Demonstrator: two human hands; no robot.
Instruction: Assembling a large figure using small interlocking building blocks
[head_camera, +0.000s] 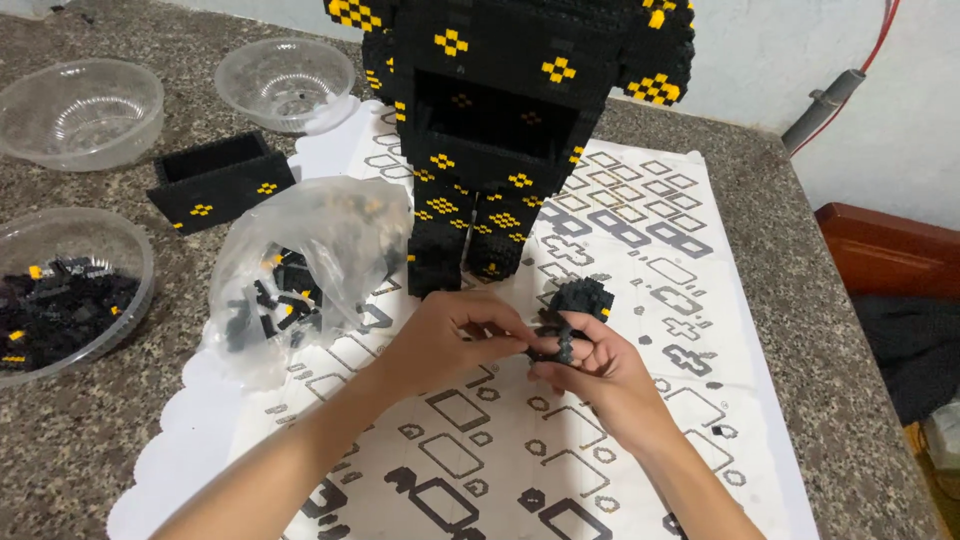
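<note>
My left hand (450, 340) and my right hand (600, 370) meet over a white printed sheet (520, 440). Between them is a small black brick assembly (572, 312); my right hand holds it from below, and my left hand's fingertips pinch at its left side. Just behind the hands stands a tall black brick figure with yellow markings (500, 120), its feet on the sheet. To the left of my left hand lies a clear plastic bag (300, 270) with several black bricks inside.
A clear bowl of black bricks (70, 290) sits at the left edge. Two clear bowls (80, 110) (285, 80) stand further back. A black open box piece (220, 180) lies beside them. The stone counter (800, 300) ends at the right, by a red-brown chair (880, 250).
</note>
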